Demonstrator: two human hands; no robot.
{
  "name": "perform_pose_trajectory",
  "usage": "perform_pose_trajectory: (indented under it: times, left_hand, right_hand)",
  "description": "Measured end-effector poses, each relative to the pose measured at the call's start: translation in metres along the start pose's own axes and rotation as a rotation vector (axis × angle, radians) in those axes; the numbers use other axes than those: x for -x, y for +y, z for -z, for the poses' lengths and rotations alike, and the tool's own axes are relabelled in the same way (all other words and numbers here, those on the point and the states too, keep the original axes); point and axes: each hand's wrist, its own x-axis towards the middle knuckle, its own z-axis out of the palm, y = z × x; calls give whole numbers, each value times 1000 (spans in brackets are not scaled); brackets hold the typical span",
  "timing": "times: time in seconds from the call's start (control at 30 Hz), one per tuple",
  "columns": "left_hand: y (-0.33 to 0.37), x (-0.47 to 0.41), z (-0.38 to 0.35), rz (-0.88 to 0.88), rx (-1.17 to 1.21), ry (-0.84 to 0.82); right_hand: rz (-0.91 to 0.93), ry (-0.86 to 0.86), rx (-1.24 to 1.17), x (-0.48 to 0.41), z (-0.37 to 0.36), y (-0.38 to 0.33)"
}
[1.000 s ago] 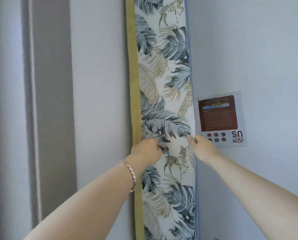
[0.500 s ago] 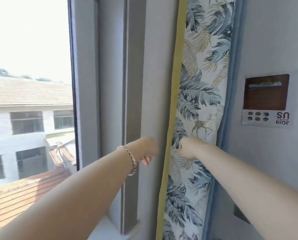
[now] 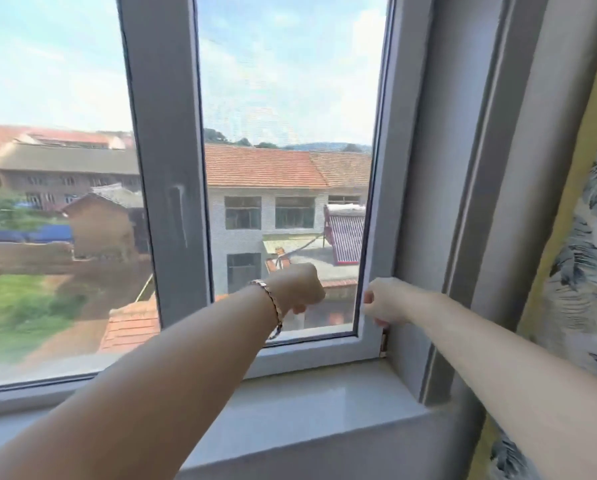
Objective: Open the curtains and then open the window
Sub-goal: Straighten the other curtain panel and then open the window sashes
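Observation:
The grey-framed window (image 3: 167, 161) fills the view, its sash closed, with a slim handle (image 3: 180, 216) on the middle upright. The leaf-patterned curtain (image 3: 581, 271) with a yellow edge hangs bunched at the far right. My left hand (image 3: 298, 287), with a bracelet at the wrist, is a loose fist in front of the right pane and holds nothing. My right hand (image 3: 385, 301) is also curled shut, held against the pane's right frame near a small hinge (image 3: 383, 344); it grips nothing that I can see.
A pale stone sill (image 3: 324, 400) runs below the window. The grey window reveal (image 3: 463, 202) stands between the frame and the curtain. Outside are tiled roofs, a white house and grass.
The view has swung left from the curtain to the window. Both hands have let go of the curtain and moved left with it, now in front of the right pane.

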Motion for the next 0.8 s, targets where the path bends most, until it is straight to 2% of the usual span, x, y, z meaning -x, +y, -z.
perform_pose_trajectory:
  times: [0.3, 0.47, 0.63, 0.7, 0.8]
  left_hand:
    - [-170, 27, 80, 100, -103, 212]
    - [-229, 16, 108, 200, -134, 280]
    - [-254, 0, 124, 275, -141, 313]
    - [-259, -7, 126, 309, -89, 328]
    - [-266, -22, 127, 322, -60, 358]
  right_hand:
    - [148, 153, -206, -50, -10, -178]
    - [228, 253, -480, -91, -9, -257]
    - [323, 225, -815, -126, 14, -306]
    - [309, 130, -1015, -138, 22, -319]
    - [302, 80, -997, -150, 22, -328]
